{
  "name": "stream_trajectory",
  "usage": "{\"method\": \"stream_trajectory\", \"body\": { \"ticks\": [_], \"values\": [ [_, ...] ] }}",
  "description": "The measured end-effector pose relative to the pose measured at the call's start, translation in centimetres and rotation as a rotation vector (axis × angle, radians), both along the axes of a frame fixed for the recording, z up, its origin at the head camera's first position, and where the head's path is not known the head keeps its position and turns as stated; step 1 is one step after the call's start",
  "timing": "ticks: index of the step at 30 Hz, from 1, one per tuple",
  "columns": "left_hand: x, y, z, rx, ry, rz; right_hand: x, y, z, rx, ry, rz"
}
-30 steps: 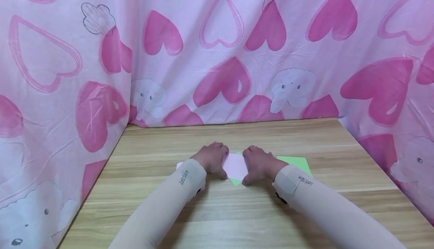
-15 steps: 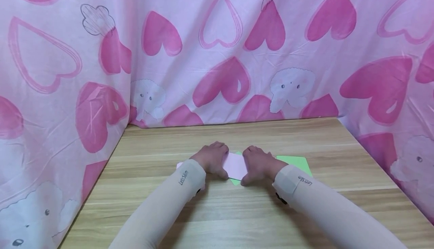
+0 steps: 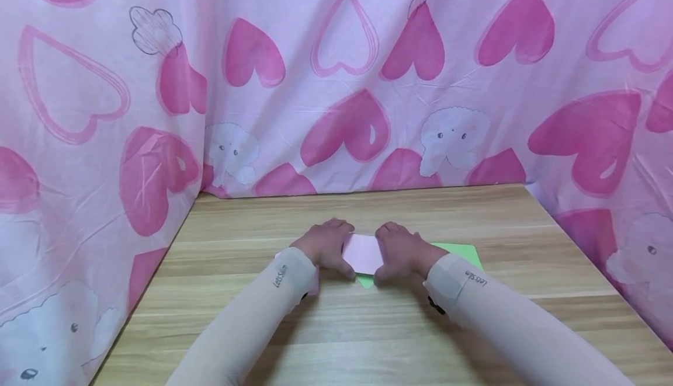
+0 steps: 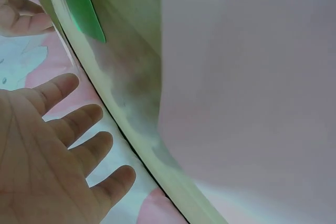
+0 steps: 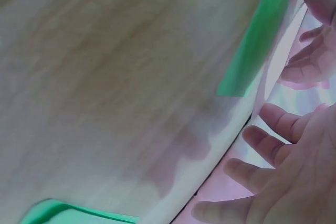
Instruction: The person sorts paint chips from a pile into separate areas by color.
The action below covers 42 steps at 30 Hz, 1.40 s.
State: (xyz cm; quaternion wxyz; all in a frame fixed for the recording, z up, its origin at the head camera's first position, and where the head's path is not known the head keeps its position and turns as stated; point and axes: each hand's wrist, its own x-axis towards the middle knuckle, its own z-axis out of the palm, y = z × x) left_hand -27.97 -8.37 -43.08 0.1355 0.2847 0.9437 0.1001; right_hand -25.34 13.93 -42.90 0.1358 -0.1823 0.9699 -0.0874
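Note:
In the head view, my left hand (image 3: 327,247) and right hand (image 3: 403,251) hold a small pink card (image 3: 364,253) between them at its two sides, thumbs at its near corners. Just under it, the pointed tip of a green card (image 3: 365,281) shows; the rest is covered. That green card (image 4: 83,9) also appears in the left wrist view, and the green card (image 5: 257,45) stands out in the right wrist view. The outer fingers of both hands are spread, off the cards. The exact thumb contact is hidden in the wrist views.
A second pink card (image 3: 314,284) lies partly under my left wrist. Another green card (image 3: 460,251) lies beyond my right wrist. All rest on a wood-grain table (image 3: 342,339), enclosed by a pink heart-patterned cloth (image 3: 336,129) at back and sides.
The pink card and both hands have shifted slightly away from me. The green tip at the far edge is now covered, and more of the pink card by the left wrist shows.

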Motion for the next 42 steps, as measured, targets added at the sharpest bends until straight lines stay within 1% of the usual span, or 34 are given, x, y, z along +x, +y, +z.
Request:
{"method": "stream_trajectory", "body": {
  "ticks": [4, 8, 12, 19, 24, 28, 31, 35, 39, 42],
  "values": [
    [0.0, -0.5, 0.1, -0.003, 0.016, -0.001, -0.1, -0.3, 0.2, -0.026, 0.003, 0.007],
    [0.1, -1.2, 0.1, 0.006, -0.001, 0.016, -0.2, -0.7, 0.5, -0.052, -0.015, 0.012],
    [0.2, -2.0, 0.1, 0.019, -0.009, 0.031, -0.3, -1.3, 0.8, -0.076, -0.015, 0.034],
    [0.6, -3.7, 0.8, 0.027, 0.015, 0.052, -0.5, -2.8, 1.1, -0.087, -0.007, 0.076],
    [0.8, -5.2, 0.9, 0.011, 0.032, 0.065, -0.7, -4.3, 0.9, -0.088, -0.002, 0.093],
    [1.4, -6.6, 0.8, 0.016, 0.031, 0.084, -0.7, -5.7, 0.5, -0.101, -0.017, 0.093],
    [1.9, -7.6, 0.8, 0.038, 0.013, 0.104, -0.6, -6.6, 0.3, -0.101, -0.019, 0.107],
    [2.5, -8.9, 0.7, 0.053, -0.011, 0.150, -0.3, -7.9, 0.4, -0.108, -0.014, 0.133],
    [3.1, -10.0, 0.3, 0.046, -0.022, 0.194, 0.0, -9.1, 0.5, -0.130, -0.017, 0.154],
    [3.5, -10.6, 0.1, 0.022, -0.026, 0.211, 0.3, -9.9, 0.4, -0.128, -0.026, 0.162]
  ]
}}
